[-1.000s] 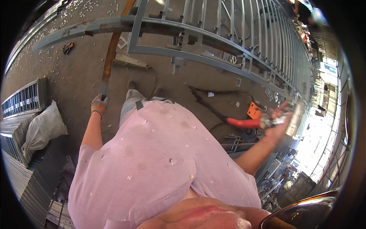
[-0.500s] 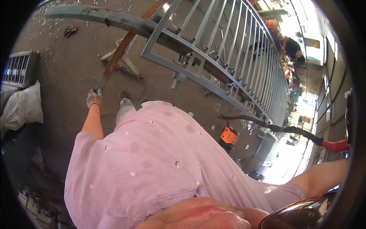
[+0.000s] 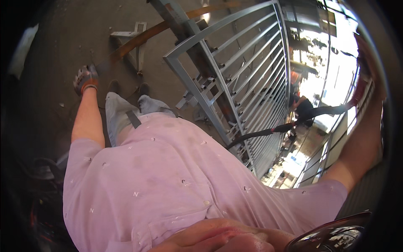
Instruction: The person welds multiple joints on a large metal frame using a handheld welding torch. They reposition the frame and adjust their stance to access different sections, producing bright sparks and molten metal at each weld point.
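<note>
My left hand, in a grey and orange glove, is closed at the near end of a long flat rusty metal bar. That end is blurred against the floor. Raised at the right rim, my right hand looks closed around the red end of a black cable; its fingers are dark and partly hidden. From there the cable sags leftward across a grey metal railing with many parallel bars. The rusty bar crosses a thick steel beam beside the railing's near corner.
A small metal stand is on the floor under the rusty bar. My shoes are on the floor just right of my left hand. Beyond the railing, a person in dark clothing is bent over. A white sack shows at the left rim.
My view has turned, and the railing appears steeper. My left hand has moved up and left in the picture. My right arm and the cable's red end have risen at the right.
</note>
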`<action>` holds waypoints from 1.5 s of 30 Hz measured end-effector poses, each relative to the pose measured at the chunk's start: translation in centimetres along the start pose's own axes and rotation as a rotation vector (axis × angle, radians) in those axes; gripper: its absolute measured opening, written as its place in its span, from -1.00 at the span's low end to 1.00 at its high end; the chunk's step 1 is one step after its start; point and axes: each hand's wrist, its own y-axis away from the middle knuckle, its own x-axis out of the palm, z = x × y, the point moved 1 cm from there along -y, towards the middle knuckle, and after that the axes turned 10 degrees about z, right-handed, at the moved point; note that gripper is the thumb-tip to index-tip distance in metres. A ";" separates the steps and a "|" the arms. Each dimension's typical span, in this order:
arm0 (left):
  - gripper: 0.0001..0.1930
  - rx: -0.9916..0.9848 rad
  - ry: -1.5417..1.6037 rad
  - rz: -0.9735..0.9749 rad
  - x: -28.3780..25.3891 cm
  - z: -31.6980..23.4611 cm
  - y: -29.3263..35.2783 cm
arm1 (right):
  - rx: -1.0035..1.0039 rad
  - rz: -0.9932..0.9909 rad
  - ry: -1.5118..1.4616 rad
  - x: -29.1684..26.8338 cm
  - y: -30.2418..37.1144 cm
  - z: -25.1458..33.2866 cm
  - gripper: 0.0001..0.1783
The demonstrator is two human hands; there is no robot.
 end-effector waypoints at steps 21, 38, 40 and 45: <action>-0.37 -0.007 -0.010 -0.297 3.6 2.2 -1.8 | -0.090 0.830 0.548 39.5 -15.6 15.7 -0.88; -0.39 0.022 0.006 -0.281 1.8 1.7 -0.2 | -0.005 0.932 0.975 45.4 -18.3 19.3 -0.79; -0.40 0.031 0.009 -0.286 2.1 2.0 -0.4 | -0.001 0.929 0.988 45.7 -18.3 19.6 -0.77; -0.40 0.074 0.067 -0.259 0.8 1.3 0.3 | 0.054 0.986 1.080 46.3 -18.6 20.2 -0.78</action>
